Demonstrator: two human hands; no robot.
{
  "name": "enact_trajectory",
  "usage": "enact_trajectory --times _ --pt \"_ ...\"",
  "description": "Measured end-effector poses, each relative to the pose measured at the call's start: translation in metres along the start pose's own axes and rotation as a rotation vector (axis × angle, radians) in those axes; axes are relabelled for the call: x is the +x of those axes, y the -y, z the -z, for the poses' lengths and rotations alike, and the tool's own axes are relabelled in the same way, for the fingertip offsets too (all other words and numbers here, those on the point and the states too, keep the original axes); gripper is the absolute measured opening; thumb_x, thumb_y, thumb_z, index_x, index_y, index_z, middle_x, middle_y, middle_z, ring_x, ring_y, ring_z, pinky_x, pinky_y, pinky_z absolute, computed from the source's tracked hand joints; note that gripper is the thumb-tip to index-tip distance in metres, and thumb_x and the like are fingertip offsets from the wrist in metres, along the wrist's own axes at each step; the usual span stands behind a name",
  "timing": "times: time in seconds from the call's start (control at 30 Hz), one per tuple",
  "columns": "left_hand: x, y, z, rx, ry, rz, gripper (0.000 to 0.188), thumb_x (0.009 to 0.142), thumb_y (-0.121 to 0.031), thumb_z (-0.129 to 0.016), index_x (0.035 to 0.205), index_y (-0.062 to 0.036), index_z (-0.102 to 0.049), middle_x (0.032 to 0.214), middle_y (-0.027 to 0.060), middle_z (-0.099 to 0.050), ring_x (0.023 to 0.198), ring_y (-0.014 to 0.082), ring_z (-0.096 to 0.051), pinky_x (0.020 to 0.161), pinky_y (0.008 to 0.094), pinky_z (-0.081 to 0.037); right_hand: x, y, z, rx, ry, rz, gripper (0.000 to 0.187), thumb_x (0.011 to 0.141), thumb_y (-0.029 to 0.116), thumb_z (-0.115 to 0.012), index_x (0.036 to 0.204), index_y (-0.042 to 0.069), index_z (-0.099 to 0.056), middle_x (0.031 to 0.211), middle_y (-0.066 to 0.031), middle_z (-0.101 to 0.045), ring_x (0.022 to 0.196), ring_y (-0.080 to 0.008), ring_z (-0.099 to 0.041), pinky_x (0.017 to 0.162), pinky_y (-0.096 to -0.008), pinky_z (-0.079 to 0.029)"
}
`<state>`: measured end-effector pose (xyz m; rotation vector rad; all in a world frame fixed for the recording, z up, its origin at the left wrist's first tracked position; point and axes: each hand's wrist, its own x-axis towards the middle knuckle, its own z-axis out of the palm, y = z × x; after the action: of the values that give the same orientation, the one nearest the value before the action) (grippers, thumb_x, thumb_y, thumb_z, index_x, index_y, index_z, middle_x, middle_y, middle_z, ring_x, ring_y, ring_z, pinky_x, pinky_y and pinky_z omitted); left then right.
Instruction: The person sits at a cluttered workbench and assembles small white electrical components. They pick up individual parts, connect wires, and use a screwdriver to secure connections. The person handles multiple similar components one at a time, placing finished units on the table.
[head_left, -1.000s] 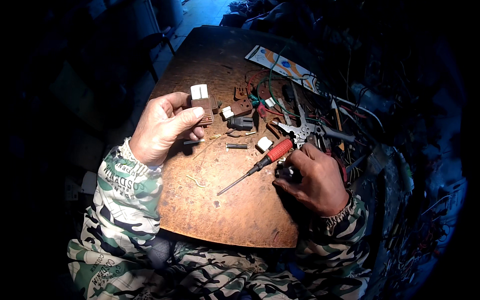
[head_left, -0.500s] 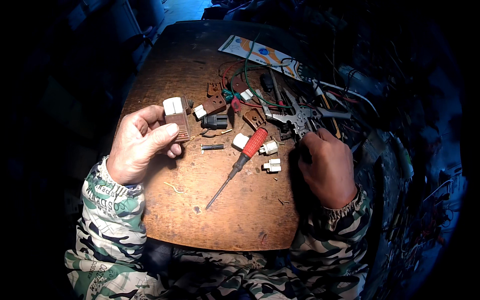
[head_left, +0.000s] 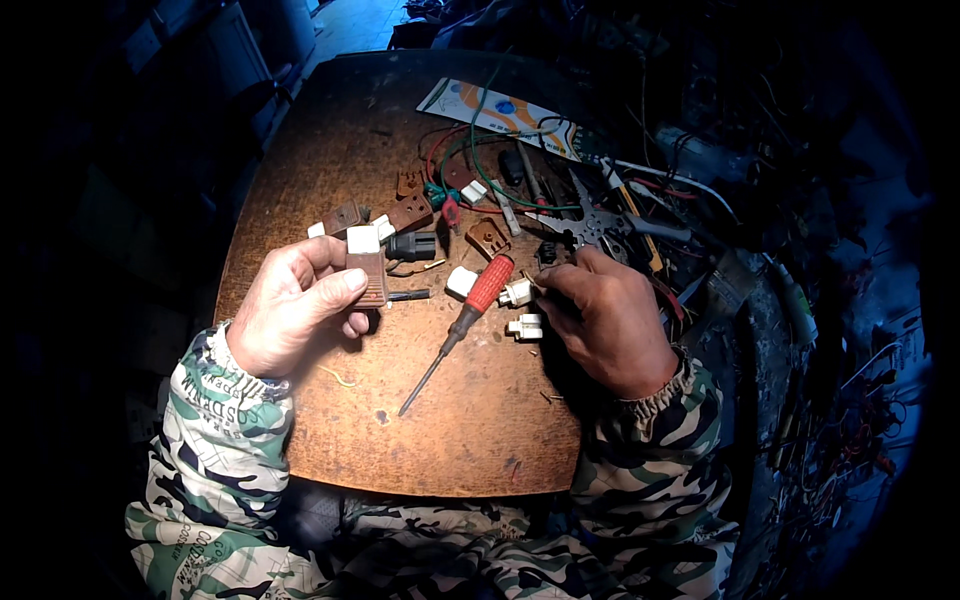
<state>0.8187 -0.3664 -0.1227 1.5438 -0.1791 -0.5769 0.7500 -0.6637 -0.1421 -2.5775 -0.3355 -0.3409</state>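
Note:
My left hand (head_left: pixel 295 310) pinches a small brown connector housing with a white top (head_left: pixel 367 275) between thumb and fingers, holding it upright above the table. My right hand (head_left: pixel 612 322) is closed, thumb and fingertips together beside a white connector block (head_left: pixel 517 291); what lies in its fingertips is too small to make out. Just below sits a second white connector block (head_left: pixel 525 327). A screwdriver with a red handle (head_left: pixel 490 284) lies aslant between my hands, its tip towards me. Beyond the left hand rests another brown housing with a white end (head_left: pixel 338 220).
On the wooden table (head_left: pixel 340 430) lie a black plug (head_left: pixel 411 246), an open brown shell (head_left: pixel 489 238), a red clip (head_left: pixel 451 213) and grey multi-tool pliers (head_left: pixel 598 224). Green and red wires curl behind them, near a printed card (head_left: pixel 500 112). Dark clutter crowds the right side.
My right hand has come left from beside the pliers to the white connector blocks. The left hand has shifted slightly right with its housing, uncovering the brown housing behind it.

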Motion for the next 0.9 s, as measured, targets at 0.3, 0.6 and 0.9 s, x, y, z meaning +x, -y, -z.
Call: enact_trajectory --times 0.3,0.6,0.9 --pt "-0.001 -0.001 -0.002 0.003 -0.009 0.005 0.039 0.097 -0.021 -0.069 0.12 0.0087 -0.057 0.088 0.0078 -0.066 0.072 0.0116 -0.064 0.062 0.0271 -0.054 -0.001 -0.007 0.002 0.052 -0.015 -0.015 0.013 0.079 0.003 -0.072 0.092 0.006 -0.073 0.081 -0.013 -0.059 0.077 -0.0351 -0.064 0.067 -0.0442 -0.051" --pt "0.002 0.002 0.0 -0.028 0.025 0.009 0.041 0.097 -0.021 -0.069 0.122 0.0082 -0.057 0.088 0.0071 -0.066 0.073 0.012 -0.065 0.062 0.0264 -0.054 0.013 -0.003 -0.016 -0.207 -0.067 0.087 0.015 0.079 0.004 -0.072 0.094 0.006 -0.075 0.083 -0.0122 -0.061 0.083 -0.0333 -0.062 0.071 -0.0439 -0.05" --pt "0.009 -0.003 0.023 -0.064 -0.045 -0.143 0.043 0.097 -0.029 -0.07 0.117 0.0073 -0.059 0.095 0.0084 -0.068 0.078 0.0107 -0.067 0.071 0.0233 -0.056 0.017 -0.004 -0.018 -0.095 -0.093 0.081 0.017 0.076 -0.001 -0.068 0.09 0.003 -0.06 0.086 -0.016 -0.06 0.086 -0.0373 -0.061 0.073 -0.0476 -0.049"
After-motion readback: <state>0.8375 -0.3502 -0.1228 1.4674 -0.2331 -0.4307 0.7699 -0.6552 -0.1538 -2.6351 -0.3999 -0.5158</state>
